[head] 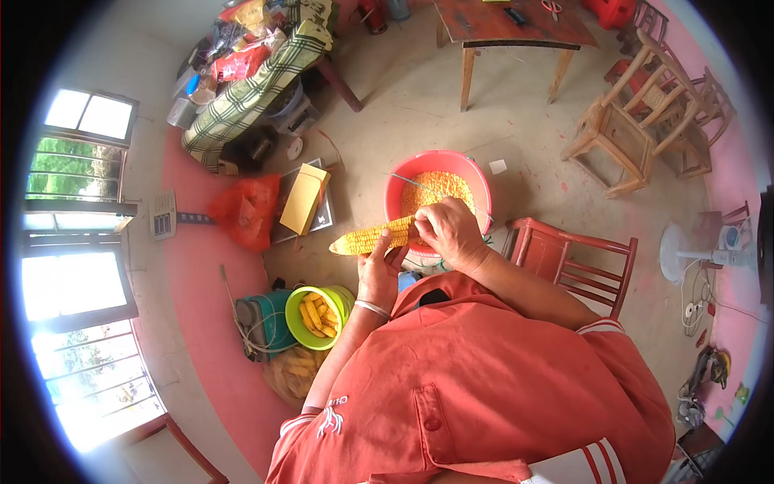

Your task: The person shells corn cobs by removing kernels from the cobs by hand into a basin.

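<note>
An ear of yellow corn (pixel 369 240) lies slantwise in my left hand (pixel 378 275), its pale tip pointing left. My left thumb presses along the kernels, and a band circles that wrist. My right hand (pixel 450 233) has its fingers curled on the ear's other end, where a darker patch shows, partly hidden by the fingers. Beneath the hands stands a red plastic basin (pixel 396 175) holding loose yellow kernels (pixel 438 184). A thin green cord (pixel 417 183) stretches across the basin.
Whole ears fill part of a lime-green bucket (pixel 294 314) at left, beside a teal machine (pixel 275 323) and a sack of corn (pixel 296 372). A yellow box (pixel 305 199) and red plastic bag (pixel 248 212) lie beyond. A red wooden chair (pixel 541 248) stands right.
</note>
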Motion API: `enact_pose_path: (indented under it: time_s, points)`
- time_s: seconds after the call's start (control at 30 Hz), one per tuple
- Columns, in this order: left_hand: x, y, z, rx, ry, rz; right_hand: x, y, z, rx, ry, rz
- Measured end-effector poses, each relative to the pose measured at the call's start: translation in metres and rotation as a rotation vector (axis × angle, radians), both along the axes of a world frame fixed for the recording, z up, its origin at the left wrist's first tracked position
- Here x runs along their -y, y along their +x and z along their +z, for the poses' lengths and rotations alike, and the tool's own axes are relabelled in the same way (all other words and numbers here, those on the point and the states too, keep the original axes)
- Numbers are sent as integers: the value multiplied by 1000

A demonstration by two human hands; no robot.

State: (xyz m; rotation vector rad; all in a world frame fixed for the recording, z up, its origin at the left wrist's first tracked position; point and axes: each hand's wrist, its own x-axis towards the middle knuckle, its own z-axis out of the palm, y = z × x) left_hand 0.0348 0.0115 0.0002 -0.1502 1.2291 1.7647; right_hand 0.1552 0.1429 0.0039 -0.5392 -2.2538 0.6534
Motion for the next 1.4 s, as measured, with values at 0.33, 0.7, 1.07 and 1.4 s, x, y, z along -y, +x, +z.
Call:
enact_pose_path:
  time_s: [0.33, 0.7, 1.07, 1.4]
  points:
    - [-1, 0, 1, -14, -6, -46, -15, 5, 8, 5, -11, 17]
    - [8, 0, -8, 28, -5, -33, 13, -4, -9, 39, -22, 50]
    - [16, 8, -7, -6, -49, -26, 18, -3, -10, 7, 175, 93]
    - [29, 2, -26, 260, -22, 68, 3, 11, 5, -124, 73, 107]
